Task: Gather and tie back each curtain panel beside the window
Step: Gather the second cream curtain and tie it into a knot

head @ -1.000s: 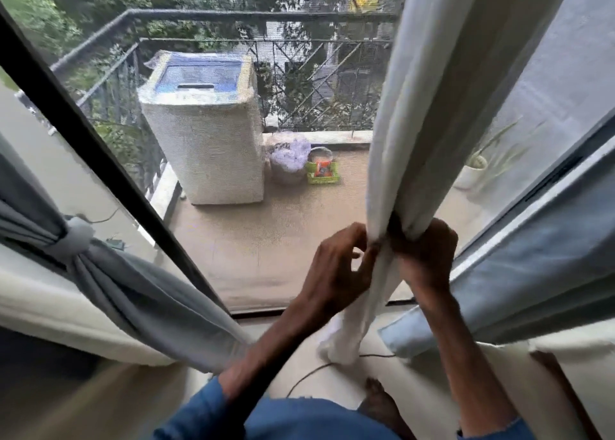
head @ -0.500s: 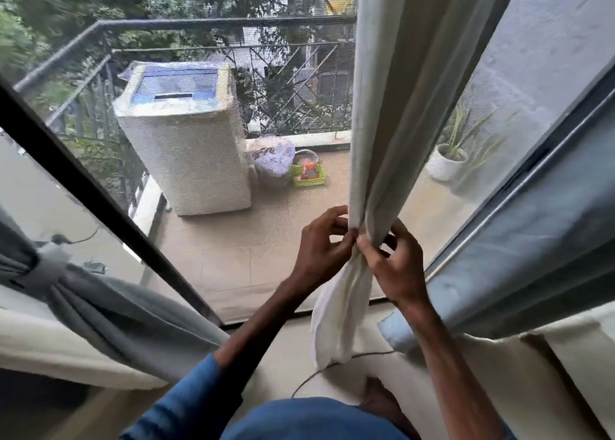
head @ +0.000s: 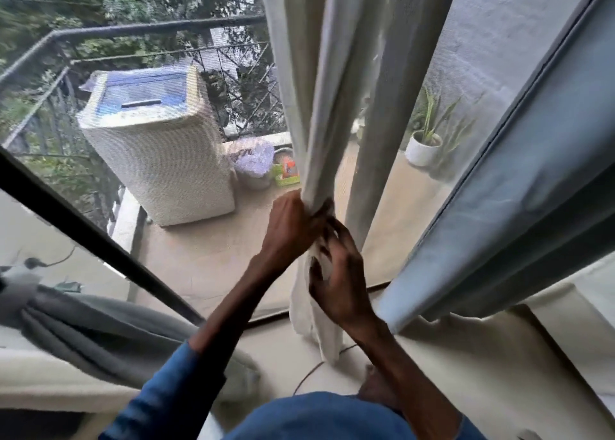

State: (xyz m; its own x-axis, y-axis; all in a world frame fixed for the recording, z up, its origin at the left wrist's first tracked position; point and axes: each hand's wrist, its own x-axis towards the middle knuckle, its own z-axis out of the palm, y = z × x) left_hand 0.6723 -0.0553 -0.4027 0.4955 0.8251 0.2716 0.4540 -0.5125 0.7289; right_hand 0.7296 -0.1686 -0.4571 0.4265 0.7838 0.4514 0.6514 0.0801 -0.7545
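Cream curtain (head: 316, 106) hangs bunched before the balcony window (head: 199, 256).

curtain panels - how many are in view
3: a pale curtain at centre, held bunched; a grey curtain tied back at lower left; a blue curtain at right. Others may hang out of view.

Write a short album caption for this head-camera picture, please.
Left hand and right hand grip and bunch the pale curtain panel by the balcony door.

Right hand (head: 341, 283): dropped from level with left hand (head: 293, 228) to just below it.
Left hand: fingertip pinch became full grip on curtain (head: 316, 113).
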